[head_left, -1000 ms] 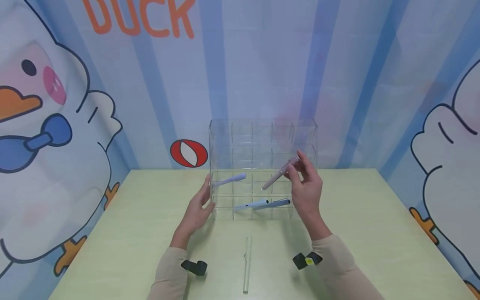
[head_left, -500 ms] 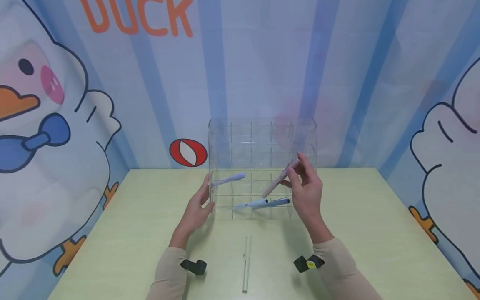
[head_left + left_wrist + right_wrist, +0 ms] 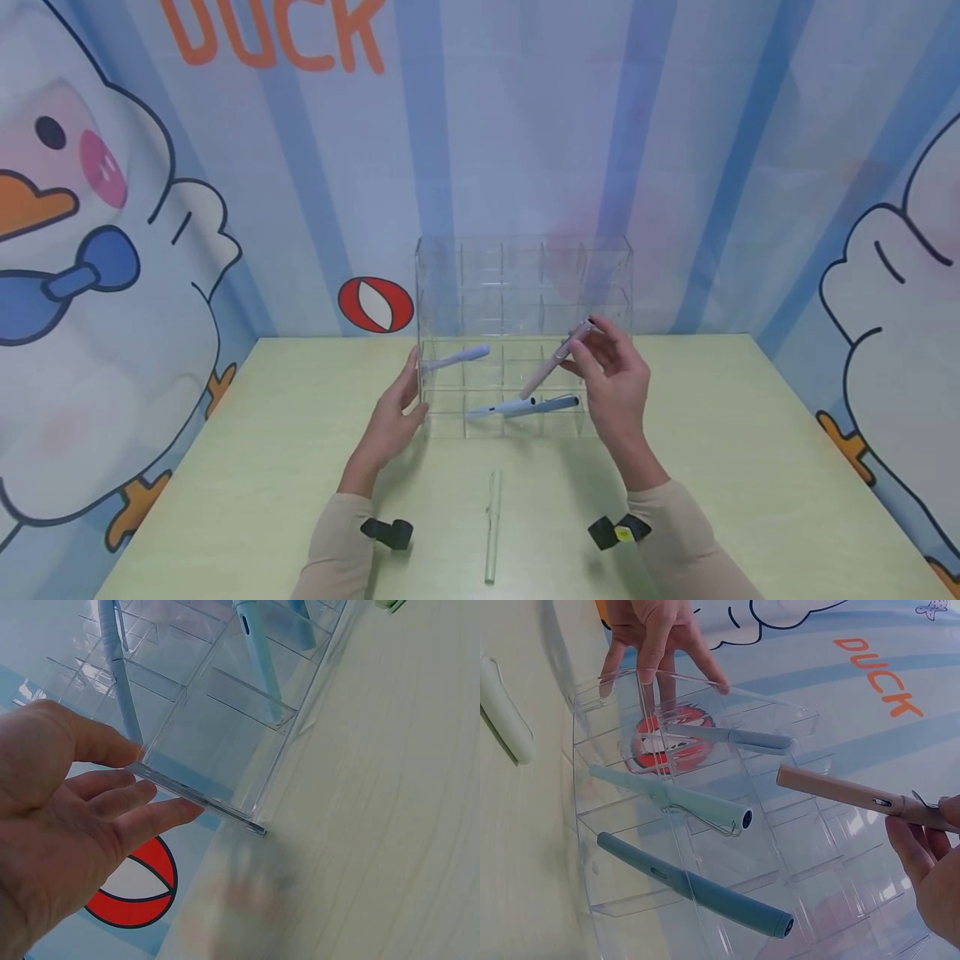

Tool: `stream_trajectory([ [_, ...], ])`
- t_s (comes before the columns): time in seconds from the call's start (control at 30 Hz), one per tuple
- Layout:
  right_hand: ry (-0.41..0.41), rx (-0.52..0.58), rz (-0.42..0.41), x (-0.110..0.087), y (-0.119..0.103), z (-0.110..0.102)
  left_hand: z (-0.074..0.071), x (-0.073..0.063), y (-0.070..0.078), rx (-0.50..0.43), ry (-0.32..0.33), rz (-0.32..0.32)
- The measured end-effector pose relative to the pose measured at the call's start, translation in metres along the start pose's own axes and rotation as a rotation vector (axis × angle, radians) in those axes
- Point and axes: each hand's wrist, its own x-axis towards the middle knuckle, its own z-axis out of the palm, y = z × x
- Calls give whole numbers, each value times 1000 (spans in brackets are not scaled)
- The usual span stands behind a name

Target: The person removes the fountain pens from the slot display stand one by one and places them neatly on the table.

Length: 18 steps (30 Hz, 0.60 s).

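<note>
- Evidently pinching, the right hand holds a pinkish pen between thumb and fingers near its clip end, tilted, free end down at the rack front; likely gripped high to keep the barrel clear of the fingers
- Whether that pen touches the rack, cannot tell
- Across, the left hand grips the left side wall of the clear rack, thumb on one face, spread fingers on the other; probably steadying it
- In its lowest row, a pale blue pen and a darker blue pen lean in neighbouring compartments, a lavender pen one row up, leftmost; slant suggests roomy compartments
- Nearer the body, a pale green pen lies on the table between the forearms, touched by neither hand, seemingly within easy reach
</note>
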Motion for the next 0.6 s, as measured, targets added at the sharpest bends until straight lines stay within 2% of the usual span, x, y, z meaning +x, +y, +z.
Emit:
stream_trajectory([
  [0.17,-1,-11,4,0,-2,-1,-1,-1,9,6,-8,-18],
  [0.4,-9,-21,73,-2,-6,-3,-5,-11,43,18,-29,-33],
  [0.6,-48,-89,144,-5,-9,-7,-6,-12,48,17,-29,-29],
])
